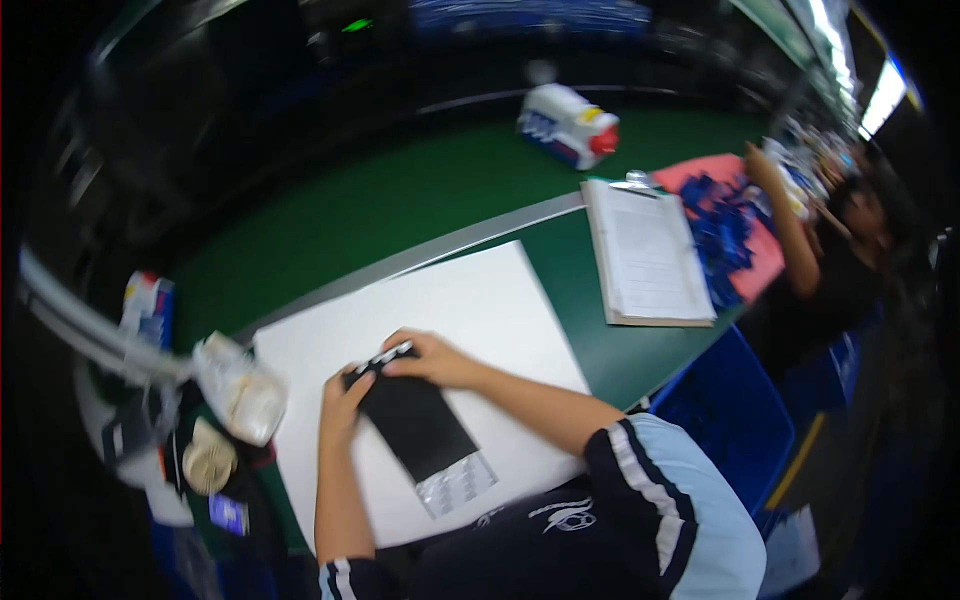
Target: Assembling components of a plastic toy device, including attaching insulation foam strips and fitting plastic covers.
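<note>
On a large white sheet [490, 300] in front of me lies a flat black strip [415, 420], its near end showing a clear, shiny plastic part [457, 485]. It looks like a packet or sleeve, but blur hides its exact kind. My left hand [343, 400] is closed on the far left corner, thumb on top. The fingers of my right hand [430, 362] pinch the far right corner. Between both hands, small white marks or pieces [390, 352] run along the far edge; I cannot make out what they are.
Right of the sheet is a clipboard with papers [655, 255]. Beyond it, another person's arm [785, 215] reaches over blue pieces [720, 235] on a pink surface. A white-and-blue container [568, 125] lies at the back. A plastic bag [240, 390] and a beige roll [209, 462] sit left.
</note>
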The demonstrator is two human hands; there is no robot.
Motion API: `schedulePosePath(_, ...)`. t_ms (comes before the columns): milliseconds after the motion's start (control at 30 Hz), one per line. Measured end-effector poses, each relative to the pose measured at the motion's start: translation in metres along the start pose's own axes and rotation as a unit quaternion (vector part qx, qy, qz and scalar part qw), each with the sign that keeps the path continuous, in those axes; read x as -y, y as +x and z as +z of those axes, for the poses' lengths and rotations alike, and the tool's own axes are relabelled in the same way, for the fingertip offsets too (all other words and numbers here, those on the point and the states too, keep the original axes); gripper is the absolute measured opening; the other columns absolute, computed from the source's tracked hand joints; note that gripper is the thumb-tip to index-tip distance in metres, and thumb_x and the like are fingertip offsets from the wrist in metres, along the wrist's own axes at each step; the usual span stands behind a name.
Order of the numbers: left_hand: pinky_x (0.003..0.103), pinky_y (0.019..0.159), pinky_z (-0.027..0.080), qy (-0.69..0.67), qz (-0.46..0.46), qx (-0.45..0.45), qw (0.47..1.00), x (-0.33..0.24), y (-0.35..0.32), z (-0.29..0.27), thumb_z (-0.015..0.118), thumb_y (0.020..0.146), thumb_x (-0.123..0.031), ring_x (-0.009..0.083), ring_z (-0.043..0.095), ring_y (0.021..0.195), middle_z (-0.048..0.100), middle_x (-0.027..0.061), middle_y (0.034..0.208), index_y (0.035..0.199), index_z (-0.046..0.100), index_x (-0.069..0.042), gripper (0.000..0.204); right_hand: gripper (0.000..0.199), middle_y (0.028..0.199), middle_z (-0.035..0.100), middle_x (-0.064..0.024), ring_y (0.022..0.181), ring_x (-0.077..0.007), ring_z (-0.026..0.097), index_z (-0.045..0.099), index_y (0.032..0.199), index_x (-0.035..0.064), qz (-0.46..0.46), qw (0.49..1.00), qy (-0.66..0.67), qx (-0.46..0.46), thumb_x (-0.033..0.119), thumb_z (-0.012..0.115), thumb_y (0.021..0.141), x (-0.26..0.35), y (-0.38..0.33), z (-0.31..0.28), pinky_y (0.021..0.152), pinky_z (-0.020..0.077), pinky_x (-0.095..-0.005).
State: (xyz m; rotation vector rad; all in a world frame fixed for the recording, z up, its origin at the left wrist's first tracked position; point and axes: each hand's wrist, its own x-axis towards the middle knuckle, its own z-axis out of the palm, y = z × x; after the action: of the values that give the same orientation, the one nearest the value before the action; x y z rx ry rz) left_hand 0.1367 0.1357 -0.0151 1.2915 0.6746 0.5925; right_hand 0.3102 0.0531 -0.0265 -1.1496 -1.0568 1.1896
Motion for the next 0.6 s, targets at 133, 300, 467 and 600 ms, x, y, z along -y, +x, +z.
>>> schedulePosePath(133,0.023,0.070,0.043,-0.016,-0.004,-0.021,1.000,0.008,-0.006,-0.005,0.066,0.071,-0.010,0.0114,0.053,0.075,0.056,0.0044,0.084,0.095,0.053,0.001,0.029,0.027,0.085,0.054,-0.0023,0.082,-0.0092,0.047,0.054,0.099,0.0064,-0.033,0.998,0.039,0.023,0.021,0.065,0.079,0.001,-0.003,0.005,0.073,0.0393,-0.0236)
schedulePosePath(300,0.023,0.069,0.045,0.003,-0.008,0.027,1.000,0.014,0.003,-0.003,0.068,0.070,-0.009,0.0114,0.054,0.072,0.056,0.0042,0.083,0.094,0.053,0.002,0.030,0.025,0.089,0.054,-0.0033,0.083,-0.0102,0.047,0.054,0.099,0.0066,-0.024,0.998,0.056,0.017,0.020,0.064,0.080,-0.007,-0.005,-0.004,0.074,0.0387,-0.0233)
schedulePosePath(467,0.024,0.070,0.046,0.019,-0.028,0.009,0.999,0.019,0.006,-0.013,0.068,0.071,-0.009,0.0137,0.056,0.074,0.059,0.0079,0.086,0.099,0.055,0.006,0.035,0.025,0.089,0.054,-0.0032,0.084,-0.0108,0.047,0.054,0.098,0.0063,-0.037,0.999,0.022,0.020,0.020,0.064,0.080,-0.009,-0.001,-0.002,0.076,0.0383,-0.0237)
schedulePosePath(600,0.025,0.070,0.046,-0.004,-0.030,0.012,0.999,0.017,0.003,-0.012,0.068,0.071,-0.009,0.0143,0.057,0.074,0.060,0.0083,0.086,0.099,0.055,0.007,0.035,0.025,0.089,0.054,-0.0035,0.085,-0.0110,0.047,0.055,0.098,0.0065,-0.043,0.998,0.032,0.022,0.021,0.064,0.080,-0.010,0.000,-0.001,0.077,0.0382,-0.0241)
